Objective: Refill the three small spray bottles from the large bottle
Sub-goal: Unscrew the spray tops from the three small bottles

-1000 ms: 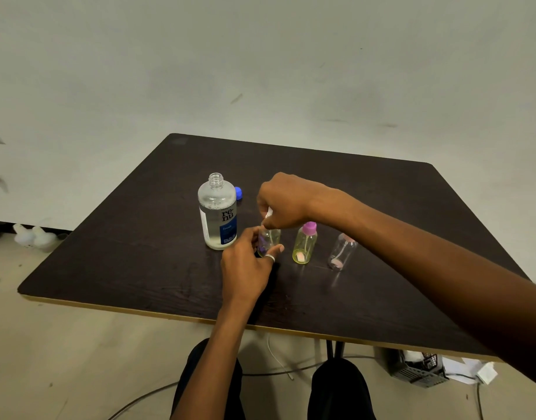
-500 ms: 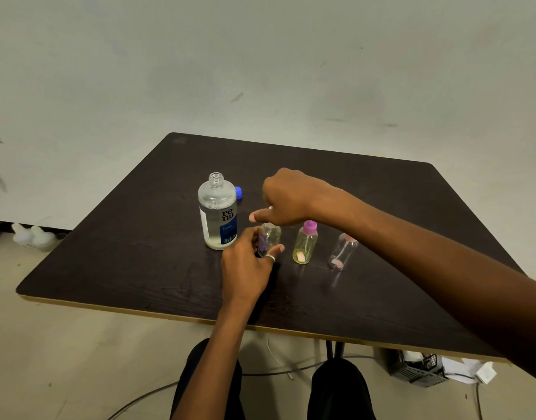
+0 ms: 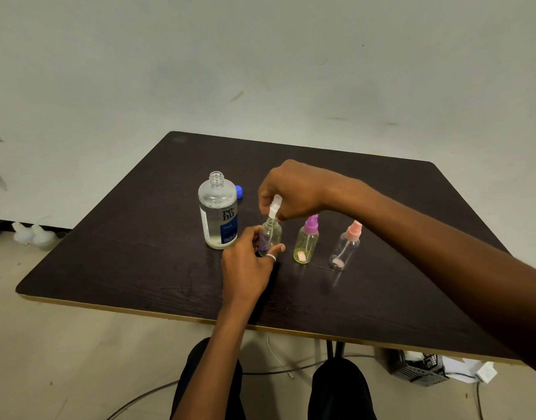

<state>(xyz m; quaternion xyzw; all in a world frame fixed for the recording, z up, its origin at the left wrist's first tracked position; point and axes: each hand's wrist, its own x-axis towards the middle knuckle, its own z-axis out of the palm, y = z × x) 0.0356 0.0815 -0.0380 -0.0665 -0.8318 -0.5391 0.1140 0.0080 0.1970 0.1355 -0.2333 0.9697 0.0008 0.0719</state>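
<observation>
The large clear bottle with a blue label stands uncapped on the dark table; its blue cap lies just behind it. My left hand grips the leftmost small spray bottle, which stands upright. My right hand pinches that bottle's white spray head, raised a little above the open neck with its tube still inside. To the right stand a yellowish small bottle with a purple spray head and a clear small bottle with a pink spray head.
The table's near edge runs above my knees. Cables and a black box lie on the floor under the right side. White objects sit on the floor at the left.
My right hand has turned and lifted, so the white spray head now shows above the bottle's neck. The left hand has kept its hold on the bottle.
</observation>
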